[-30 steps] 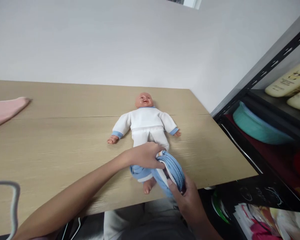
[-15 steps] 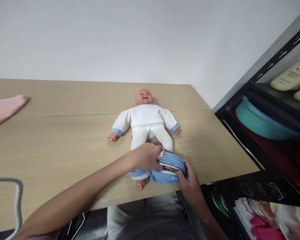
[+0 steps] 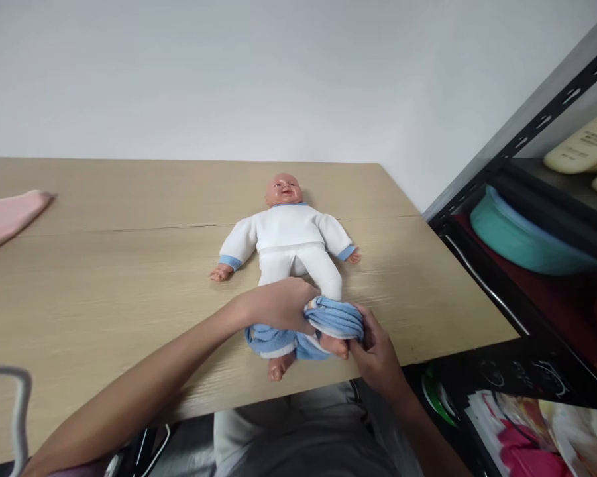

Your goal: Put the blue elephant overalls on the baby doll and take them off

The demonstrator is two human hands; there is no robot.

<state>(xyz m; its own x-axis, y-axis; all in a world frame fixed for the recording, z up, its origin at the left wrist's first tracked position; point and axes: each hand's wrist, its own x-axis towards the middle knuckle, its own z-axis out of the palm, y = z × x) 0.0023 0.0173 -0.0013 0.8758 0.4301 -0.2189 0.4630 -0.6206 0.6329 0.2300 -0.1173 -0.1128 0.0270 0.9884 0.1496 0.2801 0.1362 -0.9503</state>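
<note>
A baby doll [image 3: 293, 228] in a white top and white leggings with blue cuffs lies on its back, feet toward me. Bunched blue pants [image 3: 335, 319] with white edging circle both of its lower legs. My left hand [image 3: 283, 305] reaches across the doll's shins and grips the gathered cloth at the inner side of one leg; its fingertips are partly hidden. On the outer side, my right hand [image 3: 372, 348] pinches the same bunched leg. The doll's foot [image 3: 334, 346] on that side pokes out below the cloth, and the other foot [image 3: 279, 367] shows bare beyond its blue ring.
The doll lies on a light wooden table [image 3: 129, 278] against a white wall. A pink cloth [image 3: 10, 218] lies at the far left, and a grey curved tube [image 3: 20, 411] stands near. To the right, a black shelf holds a teal basin [image 3: 527, 238] and cream bottles [image 3: 584, 149].
The bunched pant leg has moved up over the doll's foot, which now sticks out of it. My two hands remain on the cloth, and the view has shifted slightly.
</note>
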